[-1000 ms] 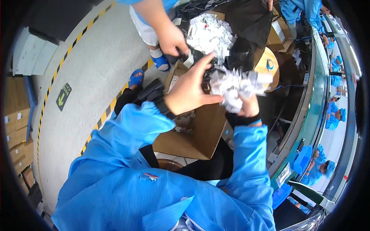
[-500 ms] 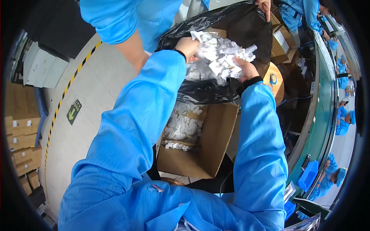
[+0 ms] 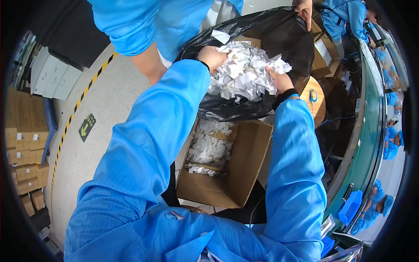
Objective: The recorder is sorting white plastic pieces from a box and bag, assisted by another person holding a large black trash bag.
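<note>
Both my hands are at a heap of torn white paper scraps (image 3: pixel 244 72) in the mouth of a black plastic bag (image 3: pixel 283 39). My left hand (image 3: pixel 213 58) grips the heap's left side, its fingertips buried in paper. On the right, my right hand (image 3: pixel 280 81) clasps the other side, thumb on top and the other fingers hidden beneath. A larger loose scrap (image 3: pixel 221 36) sits near the bag's far rim. Below the bag stands an open cardboard box (image 3: pixel 246 161) with more paper scraps (image 3: pixel 209 148) inside.
A co-worker in blue (image 3: pixel 174 30) stands opposite; a hand (image 3: pixel 304 11) holds the bag's far right rim. A round wooden stool (image 3: pixel 315 102) carries a blue ring-shaped item. Along the right runs a green workbench (image 3: pixel 358 157) with a blue bin (image 3: pixel 350 206). Stacked cartons (image 3: pixel 30 135) line the left.
The heap between my hands has shifted and spread a little, and a loose scrap now shows near the bag's far rim. My hands stay at its two sides.
</note>
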A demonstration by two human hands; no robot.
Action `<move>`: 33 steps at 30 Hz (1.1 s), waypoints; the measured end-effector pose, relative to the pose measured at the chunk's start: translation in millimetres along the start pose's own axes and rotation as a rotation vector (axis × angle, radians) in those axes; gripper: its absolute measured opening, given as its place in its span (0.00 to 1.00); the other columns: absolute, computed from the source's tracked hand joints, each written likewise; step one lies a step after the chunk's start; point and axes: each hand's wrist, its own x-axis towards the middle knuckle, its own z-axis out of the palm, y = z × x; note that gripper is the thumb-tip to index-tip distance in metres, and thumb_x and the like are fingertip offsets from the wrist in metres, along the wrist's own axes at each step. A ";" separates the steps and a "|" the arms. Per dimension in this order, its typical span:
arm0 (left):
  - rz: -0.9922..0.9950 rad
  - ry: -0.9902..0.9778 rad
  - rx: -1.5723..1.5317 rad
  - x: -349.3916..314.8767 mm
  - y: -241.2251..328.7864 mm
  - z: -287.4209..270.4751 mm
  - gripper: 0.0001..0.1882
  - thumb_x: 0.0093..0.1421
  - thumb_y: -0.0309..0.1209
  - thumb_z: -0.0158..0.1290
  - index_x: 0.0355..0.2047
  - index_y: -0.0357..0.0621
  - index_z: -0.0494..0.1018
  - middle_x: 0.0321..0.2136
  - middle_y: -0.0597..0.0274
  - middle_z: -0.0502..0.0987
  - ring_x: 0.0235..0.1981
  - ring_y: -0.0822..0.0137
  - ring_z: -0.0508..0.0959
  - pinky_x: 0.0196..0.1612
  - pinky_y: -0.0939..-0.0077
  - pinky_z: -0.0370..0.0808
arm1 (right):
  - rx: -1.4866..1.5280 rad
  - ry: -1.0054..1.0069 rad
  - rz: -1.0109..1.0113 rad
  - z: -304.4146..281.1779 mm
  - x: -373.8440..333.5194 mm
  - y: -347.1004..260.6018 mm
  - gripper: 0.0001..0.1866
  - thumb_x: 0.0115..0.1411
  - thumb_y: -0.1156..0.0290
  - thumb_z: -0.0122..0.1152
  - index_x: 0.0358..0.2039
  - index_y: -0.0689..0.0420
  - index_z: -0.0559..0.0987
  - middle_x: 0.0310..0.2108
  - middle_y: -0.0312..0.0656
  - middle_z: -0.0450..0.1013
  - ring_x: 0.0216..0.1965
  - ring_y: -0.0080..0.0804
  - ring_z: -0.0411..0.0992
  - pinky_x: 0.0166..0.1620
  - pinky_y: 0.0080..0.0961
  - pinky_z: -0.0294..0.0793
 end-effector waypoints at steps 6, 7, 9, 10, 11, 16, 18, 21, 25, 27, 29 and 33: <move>0.266 -0.127 0.302 3.9 -6.5 8.8 0.17 0.47 0.21 0.56 0.40 0.36 0.75 0.29 0.59 0.78 0.22 0.72 0.76 0.19 0.78 0.69 | 0.008 0.091 0.013 -11.1 30.5 10.8 0.30 0.55 0.44 0.59 0.41 0.62 0.76 0.29 0.37 0.75 0.26 0.28 0.71 0.30 0.26 0.70; 0.169 -0.140 0.239 -1.8 -0.9 5.0 0.17 0.45 0.21 0.59 0.39 0.36 0.75 0.25 0.62 0.76 0.19 0.75 0.71 0.17 0.78 0.65 | 0.052 0.075 0.104 -12.7 31.0 6.4 0.31 0.55 0.45 0.60 0.43 0.63 0.76 0.32 0.41 0.75 0.29 0.30 0.72 0.34 0.26 0.70; 0.198 -0.097 0.215 -5.9 -0.2 1.8 0.17 0.45 0.22 0.60 0.38 0.37 0.75 0.23 0.63 0.75 0.18 0.76 0.70 0.17 0.78 0.64 | -0.037 0.000 0.285 -13.9 18.1 -13.2 0.28 0.56 0.49 0.60 0.46 0.62 0.76 0.32 0.45 0.75 0.29 0.36 0.74 0.33 0.31 0.73; 0.224 -0.058 0.188 -5.5 -3.1 0.7 0.17 0.45 0.24 0.62 0.37 0.37 0.76 0.22 0.65 0.74 0.17 0.76 0.68 0.16 0.78 0.63 | -0.042 0.001 0.293 -15.4 21.2 -9.5 0.28 0.56 0.49 0.60 0.46 0.62 0.76 0.32 0.45 0.75 0.29 0.36 0.74 0.33 0.31 0.73; 0.235 0.000 0.208 -5.0 -6.3 -1.1 0.15 0.46 0.27 0.63 0.35 0.38 0.76 0.20 0.67 0.74 0.16 0.77 0.68 0.16 0.78 0.63 | -0.316 -0.092 0.165 -20.2 26.7 -4.7 0.25 0.57 0.53 0.60 0.44 0.62 0.76 0.29 0.46 0.75 0.26 0.36 0.74 0.29 0.33 0.73; 0.153 -0.075 0.286 -22.6 6.4 -1.5 0.30 0.45 0.34 0.65 0.47 0.35 0.68 0.37 0.57 0.73 0.34 0.69 0.73 0.28 0.71 0.71 | -0.214 -0.137 0.021 -28.9 17.6 -6.6 0.13 0.58 0.66 0.59 0.33 0.66 0.78 0.25 0.44 0.76 0.22 0.28 0.73 0.22 0.26 0.71; 0.103 -0.113 0.310 -38.6 17.0 4.8 0.38 0.44 0.37 0.65 0.53 0.34 0.63 0.46 0.52 0.71 0.42 0.65 0.72 0.33 0.68 0.74 | -0.109 -0.096 0.070 -20.6 6.1 -17.3 0.17 0.57 0.62 0.61 0.33 0.66 0.78 0.26 0.43 0.76 0.23 0.26 0.72 0.25 0.26 0.69; -0.145 -0.149 0.166 -46.3 26.9 8.8 0.43 0.50 0.46 0.59 0.62 0.46 0.53 0.60 0.55 0.53 0.53 0.60 0.64 0.43 0.63 0.72 | -0.485 0.166 -0.029 -10.5 4.1 -25.8 0.32 0.51 0.42 0.62 0.34 0.65 0.76 0.22 0.38 0.71 0.20 0.24 0.66 0.22 0.26 0.62; -0.218 -0.342 0.110 -37.7 22.6 -0.4 0.36 0.57 0.49 0.51 0.63 0.54 0.54 0.58 0.56 0.57 0.51 0.61 0.65 0.43 0.63 0.72 | -0.403 -0.037 0.196 -6.5 6.2 -42.0 0.55 0.48 0.25 0.46 0.51 0.73 0.68 0.33 0.48 0.74 0.30 0.34 0.70 0.34 0.28 0.68; -0.150 -0.342 0.216 -16.2 0.5 -1.5 0.33 0.60 0.51 0.46 0.63 0.57 0.53 0.55 0.55 0.62 0.46 0.63 0.67 0.42 0.63 0.72 | -0.139 -0.121 0.185 1.7 0.9 -43.9 0.58 0.47 0.23 0.44 0.54 0.72 0.65 0.40 0.53 0.72 0.38 0.38 0.68 0.42 0.29 0.66; -0.114 -0.350 0.246 -21.1 1.4 -5.6 0.31 0.60 0.51 0.46 0.61 0.56 0.57 0.52 0.58 0.64 0.44 0.65 0.67 0.41 0.63 0.72 | -0.252 -0.070 -0.058 5.5 -17.3 -49.6 0.55 0.52 0.25 0.37 0.58 0.70 0.62 0.58 0.60 0.59 0.60 0.41 0.56 0.60 0.25 0.50; -0.120 -0.176 0.316 -36.2 7.9 7.2 0.23 0.61 0.48 0.45 0.54 0.55 0.66 0.43 0.65 0.69 0.42 0.68 0.68 0.37 0.64 0.72 | 0.226 -0.243 0.062 -8.5 -2.2 -48.8 0.31 0.68 0.52 0.32 0.58 0.67 0.62 0.57 0.53 0.62 0.61 0.38 0.56 0.60 0.21 0.49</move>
